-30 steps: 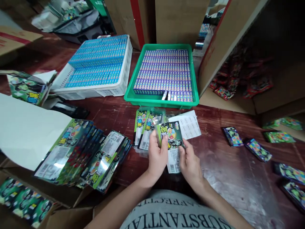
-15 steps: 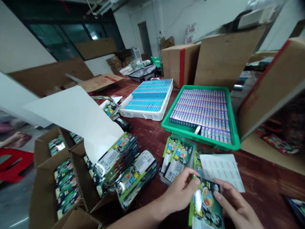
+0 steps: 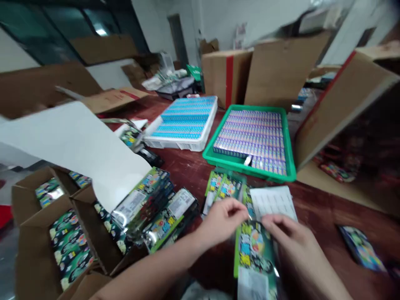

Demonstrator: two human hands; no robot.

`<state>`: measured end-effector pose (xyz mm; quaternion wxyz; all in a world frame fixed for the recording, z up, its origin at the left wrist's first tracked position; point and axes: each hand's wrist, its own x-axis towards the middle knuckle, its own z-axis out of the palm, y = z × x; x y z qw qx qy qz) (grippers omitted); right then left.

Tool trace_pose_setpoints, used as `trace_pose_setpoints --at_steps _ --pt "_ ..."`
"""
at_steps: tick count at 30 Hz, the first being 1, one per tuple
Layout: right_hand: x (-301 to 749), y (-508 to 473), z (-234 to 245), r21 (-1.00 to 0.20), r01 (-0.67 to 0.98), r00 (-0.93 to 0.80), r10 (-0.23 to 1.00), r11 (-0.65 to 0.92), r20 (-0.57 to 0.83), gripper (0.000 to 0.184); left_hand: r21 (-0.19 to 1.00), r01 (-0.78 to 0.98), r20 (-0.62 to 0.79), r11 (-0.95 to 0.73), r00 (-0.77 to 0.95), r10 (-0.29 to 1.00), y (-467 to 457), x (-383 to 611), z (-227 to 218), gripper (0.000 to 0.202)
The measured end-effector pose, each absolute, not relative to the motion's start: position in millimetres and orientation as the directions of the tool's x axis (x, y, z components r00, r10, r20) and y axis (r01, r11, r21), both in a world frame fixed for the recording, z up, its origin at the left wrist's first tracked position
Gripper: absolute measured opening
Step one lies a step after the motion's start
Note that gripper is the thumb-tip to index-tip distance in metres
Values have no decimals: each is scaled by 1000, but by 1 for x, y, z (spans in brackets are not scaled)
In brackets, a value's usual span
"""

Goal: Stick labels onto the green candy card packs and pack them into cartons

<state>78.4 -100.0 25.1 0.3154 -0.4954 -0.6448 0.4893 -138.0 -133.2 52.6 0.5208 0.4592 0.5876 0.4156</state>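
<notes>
1. Left hand (image 3: 225, 217): fingers curled, thumb and forefinger tips nearly meeting at the top edge of the packet (image 3: 254, 250); whether they grip it cannot be told.
2. Right hand (image 3: 290, 235): half closed, thumb and forefinger pinching the packet's upper right edge, other fingers bent.
3. Packet: located below the fingertips, at the near side of the table (image 3: 315, 208), printed face up, pale label at the lower end (that end runs out of view).
4. Sheet (image 3: 276, 199): white, flat on the table just beyond the right hand.
5. Green tray (image 3: 268, 176): beyond the sheet, bearing rows of purple boxes (image 3: 250, 130); one at the front leans.
6. White tray (image 3: 175, 143): left of the green tray, bearing blue boxes (image 3: 184, 118).
7. Two stacks of similar packets: near stack (image 3: 175, 212) and far stack (image 3: 142, 193), side by side, left of the left hand.
8. Carton (image 3: 29, 254): at far left, packets inside.
</notes>
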Motion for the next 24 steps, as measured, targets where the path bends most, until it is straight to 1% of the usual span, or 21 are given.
trace_pose_setpoints --at_steps 1,3,6,11,14,16,19,22,24 --pt "74 -99 34 -947 319 -283 949 -45 -140 32 969 122 -212 216 -43 976 -131 -139 57 18" --pt "65 -95 45 -958 226 -256 939 -175 -231 33 967 132 -213 216 -35 976 -124 -140 61 12" --pt "62 -91 48 -953 112 -278 912 -282 -303 32 956 152 -256 253 6 967 -118 -143 61 12" --pt "80 -103 41 -945 75 -349 880 -318 -323 30 952 123 -297 282 133 945 -122 -149 61 20" --pt "89 -111 37 -942 45 -409 854 -333 -321 34 934 78 -355 347 125 927 -118 -149 62 21" --pt "92 -114 35 -948 39 -420 855 -317 -304 38 928 86 -370 362 119 921 -113 -149 62 21" --pt "96 -116 35 -946 96 -387 863 -311 -323 34 945 183 -307 271 213 928 -112 -149 63 19" --pt "98 -116 29 -923 186 -361 851 -336 -382 35 949 307 -188 75 358 915 -115 -152 71 18" --pt "97 -111 20 -924 180 -347 857 -337 -380 39 911 408 -131 -64 433 892 -104 -157 78 20"
